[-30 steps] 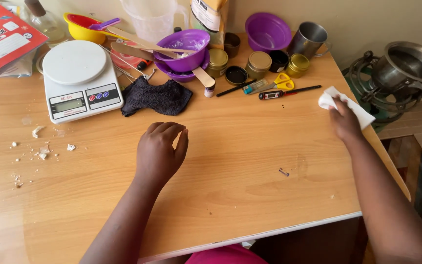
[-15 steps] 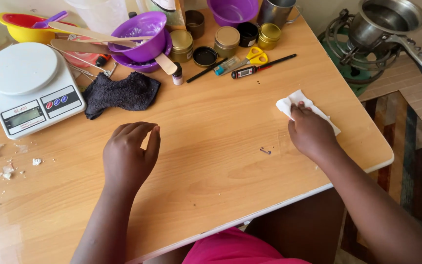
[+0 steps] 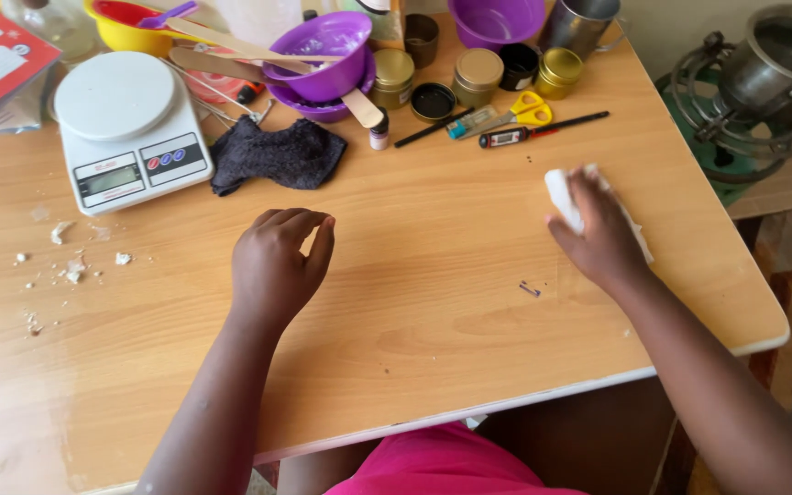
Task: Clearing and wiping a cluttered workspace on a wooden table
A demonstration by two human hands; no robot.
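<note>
Left hand (image 3: 279, 266) loosely curled, knuckles up, fingers bent under toward the palm, forearm extended from the lower left, right hand (image 3: 600, 229) laid palm down, fingers spread and slightly bent, right arm stretched from the lower right corner

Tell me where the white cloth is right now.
In the head view, the white cloth lies under the right hand on the wooden table's right side, just below the black thermometer pen.

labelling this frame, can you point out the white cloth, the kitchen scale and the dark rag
white cloth (image 3: 560, 194), head view, on the bare end sticking out left of the right hand
kitchen scale (image 3: 116, 95), head view, on the round white weighing plate
dark rag (image 3: 277, 154), head view, on its crumpled middle
</note>
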